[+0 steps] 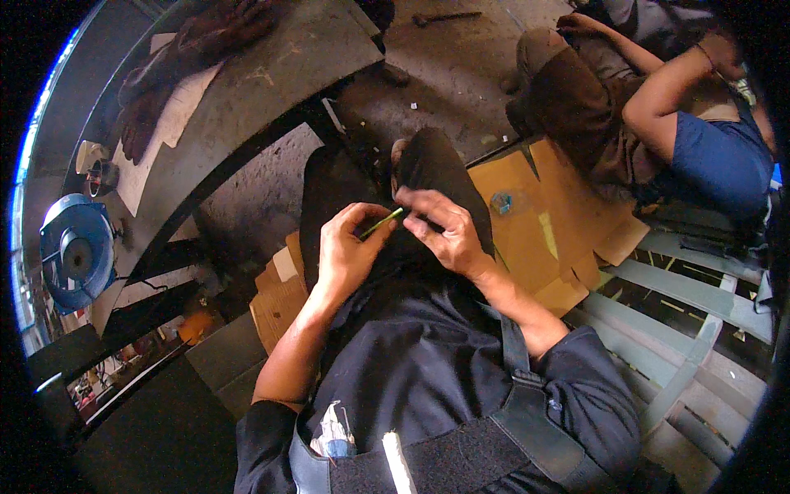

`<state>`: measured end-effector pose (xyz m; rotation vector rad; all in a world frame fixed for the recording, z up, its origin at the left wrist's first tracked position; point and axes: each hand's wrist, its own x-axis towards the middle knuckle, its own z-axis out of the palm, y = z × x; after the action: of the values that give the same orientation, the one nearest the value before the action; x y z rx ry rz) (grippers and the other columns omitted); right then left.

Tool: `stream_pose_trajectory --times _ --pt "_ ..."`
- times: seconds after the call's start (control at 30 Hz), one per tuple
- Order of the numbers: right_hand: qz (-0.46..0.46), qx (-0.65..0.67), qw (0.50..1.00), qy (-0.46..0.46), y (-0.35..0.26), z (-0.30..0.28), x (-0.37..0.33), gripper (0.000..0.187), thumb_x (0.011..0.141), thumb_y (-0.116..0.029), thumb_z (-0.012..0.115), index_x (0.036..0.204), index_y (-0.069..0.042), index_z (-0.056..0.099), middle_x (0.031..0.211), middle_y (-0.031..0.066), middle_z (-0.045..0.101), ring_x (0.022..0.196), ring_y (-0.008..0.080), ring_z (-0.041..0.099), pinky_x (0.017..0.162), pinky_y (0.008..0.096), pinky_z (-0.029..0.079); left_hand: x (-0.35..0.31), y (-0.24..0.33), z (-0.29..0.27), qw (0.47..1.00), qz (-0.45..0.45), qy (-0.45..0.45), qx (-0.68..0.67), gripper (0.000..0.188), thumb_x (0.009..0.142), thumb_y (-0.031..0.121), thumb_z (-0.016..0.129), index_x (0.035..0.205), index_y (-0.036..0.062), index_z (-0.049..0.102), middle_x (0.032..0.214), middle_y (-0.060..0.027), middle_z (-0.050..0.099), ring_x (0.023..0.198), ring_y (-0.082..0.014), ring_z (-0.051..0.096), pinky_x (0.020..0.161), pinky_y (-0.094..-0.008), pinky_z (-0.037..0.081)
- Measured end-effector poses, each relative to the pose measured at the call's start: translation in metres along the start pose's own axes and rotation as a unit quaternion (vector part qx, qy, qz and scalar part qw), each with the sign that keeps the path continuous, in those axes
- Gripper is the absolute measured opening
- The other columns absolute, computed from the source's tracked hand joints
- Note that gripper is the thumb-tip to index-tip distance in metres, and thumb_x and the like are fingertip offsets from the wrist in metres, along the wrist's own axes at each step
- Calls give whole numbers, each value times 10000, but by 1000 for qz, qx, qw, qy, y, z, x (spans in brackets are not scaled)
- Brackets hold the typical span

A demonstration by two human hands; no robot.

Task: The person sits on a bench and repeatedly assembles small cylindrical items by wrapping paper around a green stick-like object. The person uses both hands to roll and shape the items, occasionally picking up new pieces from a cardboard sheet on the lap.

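One blue fan (76, 253) stands left by the dark surface (309, 53); cardboard (520, 239) and a seated person (714, 160) are right, floor (448, 58) far. Centrally, the left hand (350, 247) pinches a green strip (383, 221) — the right hand (449, 235) curls at its tip, grip unclear.

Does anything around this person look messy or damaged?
Yes. Small pale scraps lie scattered on the floor ahead, looking like litter. The flattened brown cardboard to the right has uneven, ragged-looking edges, so it may be torn.
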<state>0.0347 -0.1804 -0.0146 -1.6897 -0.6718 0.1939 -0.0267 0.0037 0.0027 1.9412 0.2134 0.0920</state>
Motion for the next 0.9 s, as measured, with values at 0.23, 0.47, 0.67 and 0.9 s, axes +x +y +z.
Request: stream_pose_trajectory --times 0.23,0.47,0.67,0.9 --pt "10 7 1000 15 -8 13 -8 573 921 -257 691 1425 -58 505 1475 182 470 1352 346 465 1101 412 394 4 12 5 971 -144 8 -189 195 896 152 761 994 -11 720 824 -12 685 700 -51 571 611 -202 451" --pt "24 24 999 17 -9 -6 2 347 887 -157 722 1210 -50 657 1187 142 643 1046 264 650 888 340 518 5 13 -3 964 -181 -87 -173 279 934 226 715 1061 -22 715 828 -36 696 677 -76 592 609 -226 491" --pt "32 -28 998 -47 -6 -27 12 162 890 -162 714 983 -29 709 926 120 693 871 262 686 775 337 532 1 6 -13 943 -190 -188 -199 298 965 236 656 1095 -28 702 891 -66 708 721 -104 624 653 -251 525" --pt "-6 -39 998 -53 -5 -23 12 124 883 -111 713 958 -11 709 916 115 697 850 223 687 746 321 532 0 16 -13 927 -234 -207 -206 294 973 249 648 1053 -29 701 891 -65 701 789 -116 649 691 -268 549"
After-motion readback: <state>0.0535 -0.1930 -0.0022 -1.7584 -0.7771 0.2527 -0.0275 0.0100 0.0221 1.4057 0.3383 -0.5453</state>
